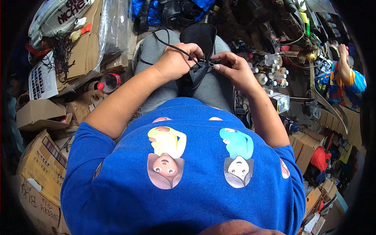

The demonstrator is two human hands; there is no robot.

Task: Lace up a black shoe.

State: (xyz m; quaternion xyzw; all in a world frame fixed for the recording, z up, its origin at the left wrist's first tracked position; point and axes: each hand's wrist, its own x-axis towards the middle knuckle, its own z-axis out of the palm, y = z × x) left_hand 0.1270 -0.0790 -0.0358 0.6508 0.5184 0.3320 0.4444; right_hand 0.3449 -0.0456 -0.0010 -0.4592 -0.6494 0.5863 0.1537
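Note:
A black shoe [198,75] rests between my thighs, its eyelets facing up and its dark opening [199,36] at the far end. My left hand [177,60] is closed at the left side of the eyelets, its fingers curled over a black shoelace [179,49]. That lace loops up and out over my left knee. At the right side of the eyelets, my right hand [234,69] pinches with thumb and forefinger at a short stretch of lace. The fingertips of both hands nearly meet over the shoe and partly hide the lace there.
Flattened cardboard [84,51] under clear plastic lies at the left, near a red-capped bottle [109,82]. Open cardboard boxes [39,113] stand lower left. Several small bottles [274,70] cluster right of my knee. At far right another person's arm [343,62] shows.

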